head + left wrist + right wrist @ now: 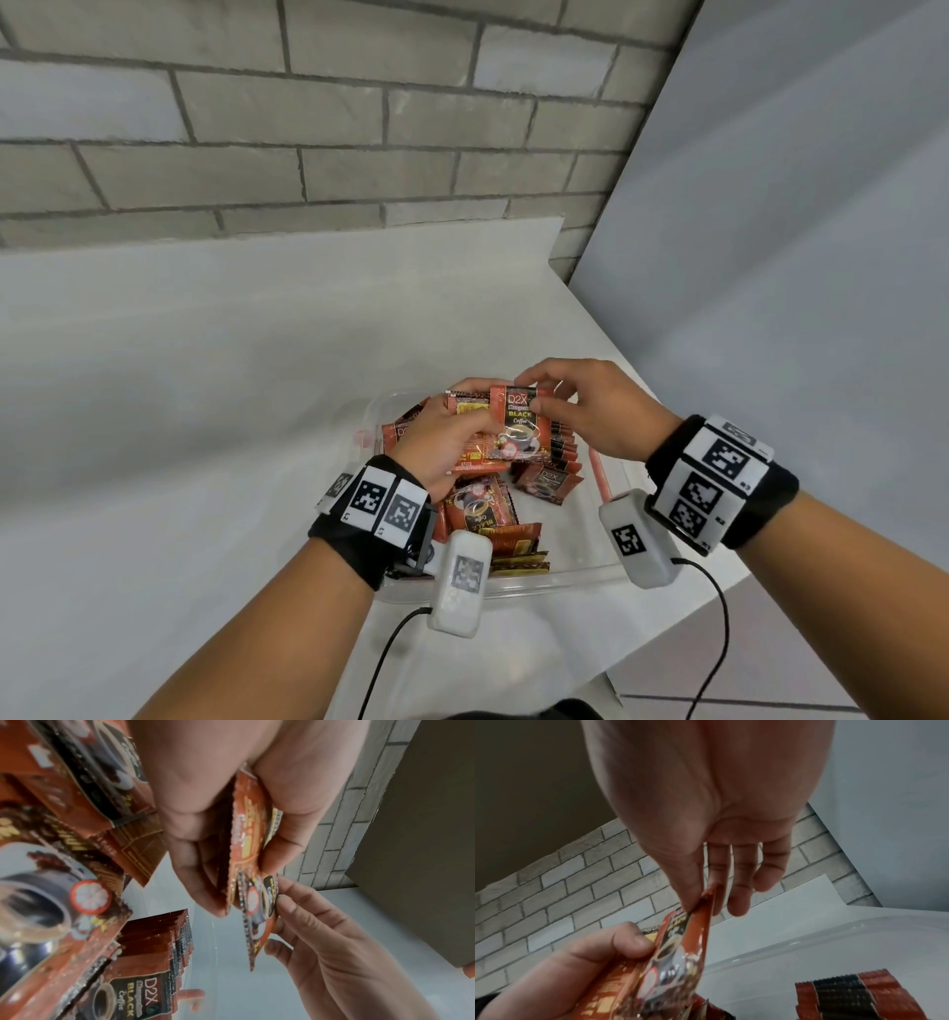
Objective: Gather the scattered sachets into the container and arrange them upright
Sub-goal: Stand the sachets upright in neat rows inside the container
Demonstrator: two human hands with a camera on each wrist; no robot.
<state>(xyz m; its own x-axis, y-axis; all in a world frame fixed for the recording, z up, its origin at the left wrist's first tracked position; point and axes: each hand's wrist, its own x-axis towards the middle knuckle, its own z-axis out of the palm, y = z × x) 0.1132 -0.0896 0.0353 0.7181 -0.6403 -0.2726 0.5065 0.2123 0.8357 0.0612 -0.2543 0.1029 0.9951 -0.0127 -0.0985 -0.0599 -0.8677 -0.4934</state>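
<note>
Both pinching over the clear plastic container (560, 578): left hand (444, 444) gripping a red-orange sachet stack (475, 452), right hand (590, 406) nipping the front black-labelled sachet (521, 429).

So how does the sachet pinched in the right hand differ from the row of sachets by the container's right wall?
The pinched sachet is up in the air above the container, gripped by the right hand and the left hand; the row of sachets sits inside, untouched. The pinched sachet is single and shows its printed front; the row stands on edge, packed together. Both carry the same red and black coffee print.

sachet (519, 426) front reading "D2X", "BLACK", "Coffee"
</note>
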